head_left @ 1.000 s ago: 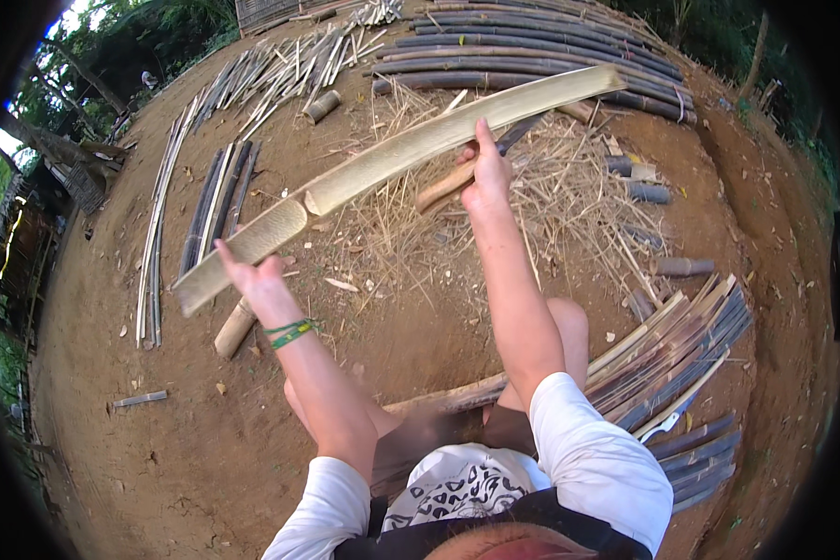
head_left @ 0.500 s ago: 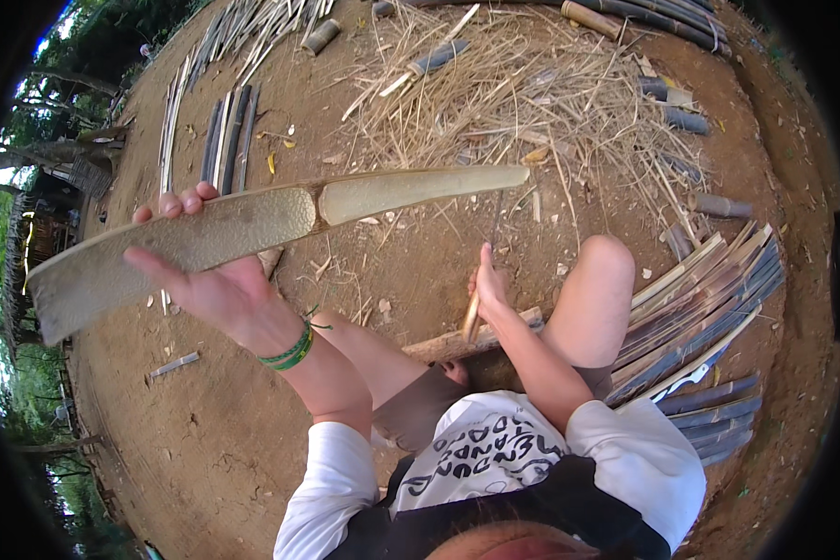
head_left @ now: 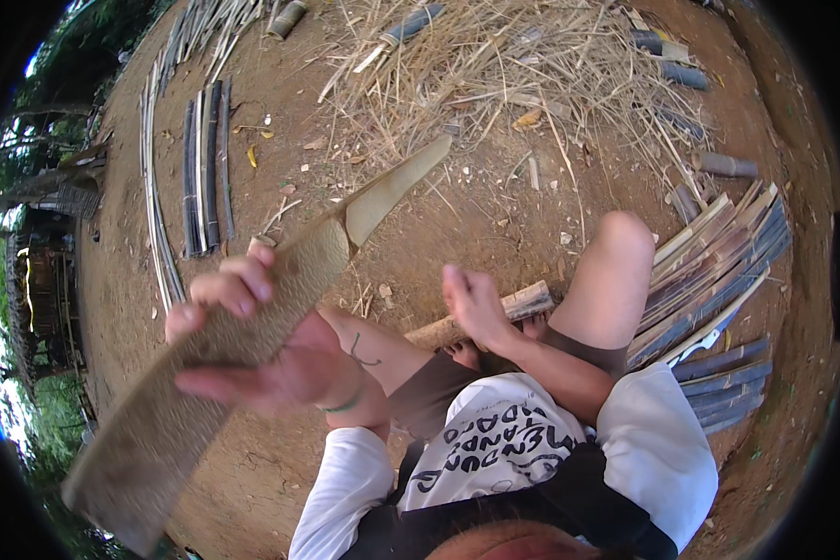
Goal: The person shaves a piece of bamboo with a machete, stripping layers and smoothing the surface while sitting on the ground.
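A long split bamboo piece (head_left: 289, 271) runs slantwise across the left half of the head view, its pale hollow side up and a node ridge partway along. Its far end tapers to a narrow tip; the broad end is near me, blurred by motion. My left hand (head_left: 271, 345) grips the middle of it, thumb over the inner face and fingers round the far edge. My right hand (head_left: 476, 303) is closed in a fist above a short log between my feet. The wooden-handled knife seen in it half a second ago is now hidden.
The short log (head_left: 530, 301) lies by my feet. Split bamboo strips (head_left: 714, 280) are stacked at my right. A heap of shavings (head_left: 513, 79) spreads ahead, with bamboo offcuts (head_left: 723, 165) beside it. More dark strips (head_left: 210, 173) lie on the dirt ahead left.
The bamboo piece has swung: its broad end came down towards me and its tip moved left. My left hand has come nearer. My right hand has turned, hiding the knife handle.
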`<action>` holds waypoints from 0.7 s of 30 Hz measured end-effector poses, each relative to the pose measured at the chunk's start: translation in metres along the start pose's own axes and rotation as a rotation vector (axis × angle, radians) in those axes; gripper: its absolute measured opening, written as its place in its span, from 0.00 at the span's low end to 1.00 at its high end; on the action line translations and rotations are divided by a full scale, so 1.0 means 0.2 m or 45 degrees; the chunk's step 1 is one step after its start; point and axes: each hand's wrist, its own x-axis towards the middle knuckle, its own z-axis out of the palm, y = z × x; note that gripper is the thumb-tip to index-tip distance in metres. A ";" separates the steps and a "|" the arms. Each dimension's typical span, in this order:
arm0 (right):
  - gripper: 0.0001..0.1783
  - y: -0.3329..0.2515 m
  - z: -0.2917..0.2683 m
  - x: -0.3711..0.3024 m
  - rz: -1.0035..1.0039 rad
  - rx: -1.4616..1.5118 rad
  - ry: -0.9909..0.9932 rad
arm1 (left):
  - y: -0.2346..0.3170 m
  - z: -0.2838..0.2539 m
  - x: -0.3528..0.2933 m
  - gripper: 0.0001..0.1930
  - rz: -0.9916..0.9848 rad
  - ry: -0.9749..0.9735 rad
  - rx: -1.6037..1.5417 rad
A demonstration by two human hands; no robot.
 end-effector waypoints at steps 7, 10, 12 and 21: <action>0.35 -0.19 -0.01 0.06 -0.272 -0.246 -0.018 | 0.02 0.09 -0.08 0.26 0.001 0.175 0.028; 0.42 0.00 -0.15 0.24 0.198 -0.487 0.025 | 0.04 0.03 -0.07 0.25 -0.033 0.024 -0.009; 0.44 0.03 -0.21 0.28 0.371 -0.636 0.026 | 0.05 0.03 -0.07 0.24 -0.030 -0.028 -0.028; 0.35 -0.15 -0.13 0.16 -0.079 -0.465 -0.100 | 0.00 -0.05 -0.04 0.26 -0.001 -0.003 -0.004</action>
